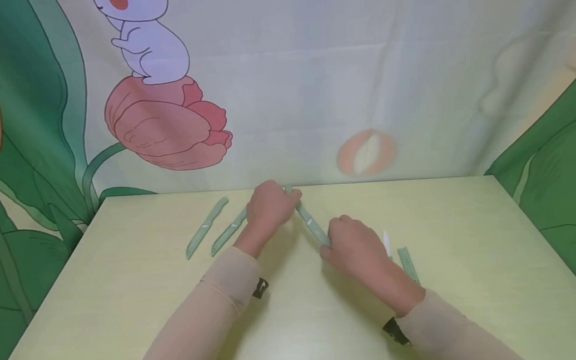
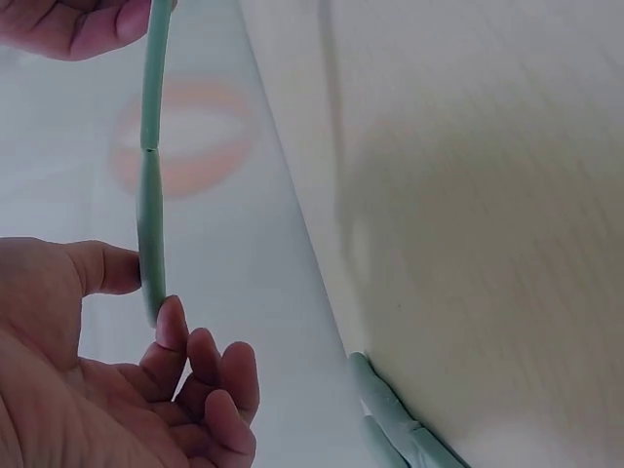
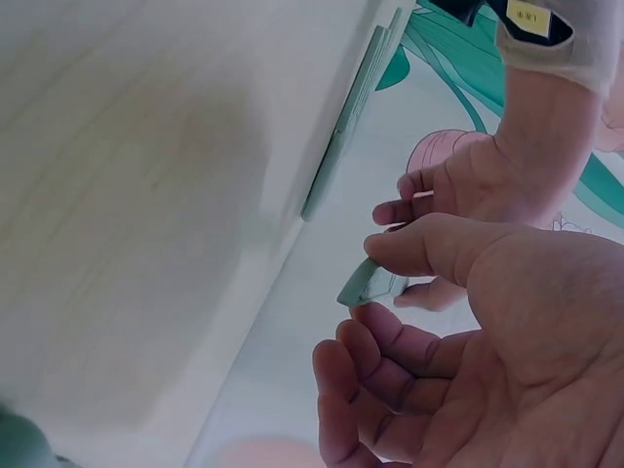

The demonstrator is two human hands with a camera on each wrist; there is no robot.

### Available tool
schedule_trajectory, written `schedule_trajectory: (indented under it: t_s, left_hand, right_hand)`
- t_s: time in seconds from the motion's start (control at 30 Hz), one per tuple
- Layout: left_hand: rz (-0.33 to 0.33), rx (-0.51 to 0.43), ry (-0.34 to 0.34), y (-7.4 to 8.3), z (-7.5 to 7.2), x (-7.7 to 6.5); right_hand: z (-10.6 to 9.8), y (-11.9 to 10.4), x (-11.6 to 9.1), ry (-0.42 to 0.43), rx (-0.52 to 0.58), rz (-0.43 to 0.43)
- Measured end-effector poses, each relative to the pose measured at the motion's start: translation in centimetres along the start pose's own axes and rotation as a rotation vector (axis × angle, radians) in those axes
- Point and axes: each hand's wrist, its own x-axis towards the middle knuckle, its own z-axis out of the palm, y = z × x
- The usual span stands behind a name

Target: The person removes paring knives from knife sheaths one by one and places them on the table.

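Both hands hold one light-green sheathed knife (image 1: 311, 223) between them, tilted and raised over the far part of the table. My left hand (image 1: 272, 204) pinches the handle end with thumb and forefinger; the left wrist view shows that handle (image 2: 151, 224) and the seam where the sheath begins. The sheath's end (image 3: 359, 283) is pinched between thumb and fingers of my right hand (image 1: 355, 248). Two more green sheathed knives (image 1: 207, 228) lie side by side left of the left hand, one partly covered by it.
Just right of the right hand, a bare white blade (image 1: 386, 243) points away from me, its lower part hidden by the hand. Beside it lies a loose green sheath (image 1: 408, 265). A printed curtain (image 1: 287, 91) hangs right behind the pale yellow table (image 1: 142, 313).
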Motion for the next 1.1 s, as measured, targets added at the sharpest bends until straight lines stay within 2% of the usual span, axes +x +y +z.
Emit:
schedule_trajectory:
  t_s: [0.27, 0.53, 0.9, 1.1]
  left_hand:
    - [0.026, -0.176, -0.047, -0.9, -0.5, -0.7]
    - [-0.014, -0.300, -0.099, -1.8, -0.9, -1.4]
    - [0.010, -0.484, -0.164, -3.4, -1.4, -3.9]
    - [0.022, -0.546, -0.196, -4.2, -1.3, -5.1]
  right_hand:
    - [-0.1, 0.9, -0.4, 0.000, 0.034, 0.002]
    - [-0.4, 1.8, -1.0, 0.056, 0.058, -0.048]
    - [-0.7, 3.0, -1.6, 0.094, 0.050, -0.100]
    - [-0.8, 3.8, -2.0, 0.116, 0.069, -0.133]
